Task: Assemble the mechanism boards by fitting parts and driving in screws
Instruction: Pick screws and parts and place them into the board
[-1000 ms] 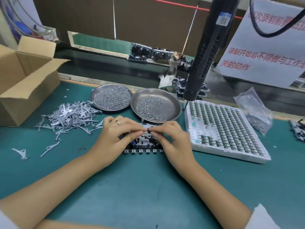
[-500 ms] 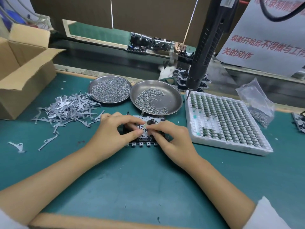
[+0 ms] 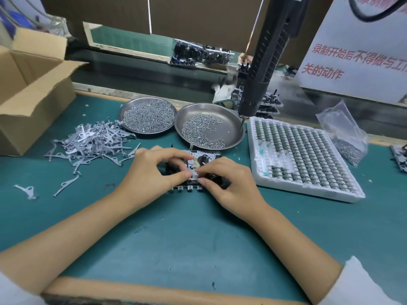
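- On the green-topped bench (image 3: 198,234), right in front of us, lies the small black-and-silver mechanism board (image 3: 199,167), just this side of the two round steel dishes.
- Our left hand (image 3: 149,175) rests on the board's left part, thumb and forefinger curled toward each other over it; we cannot tell whether those fingers (image 3: 174,154) pinch a part or only press on the board.
- Our right hand (image 3: 229,181) sits on the board's right part, its fingers (image 3: 204,172) curled and pinching at a pale piece near the board's middle.
- Fingertips of both hands nearly meet above the board's centre.
- Beyond the board, the left steel dish (image 3: 148,116) is heaped with small silver screws, and the right steel dish (image 3: 210,126) holds a thinner scatter of them; the two dishes touch.
- Left of the dishes we see a loose pile of thin grey metal levers (image 3: 92,142), with a few strays lying apart toward the left edge.
- An open brown cardboard box (image 3: 33,93) stands at the far left.
- Right of the board sits a white foam tray (image 3: 301,157) packed with rows of small green-and-silver parts.
- A black electric screwdriver (image 3: 266,60) hangs over the gap between the right dish and the tray, tip down.
- A clear plastic bag (image 3: 343,133) holding small grey pieces lies just beyond the tray's far right corner.
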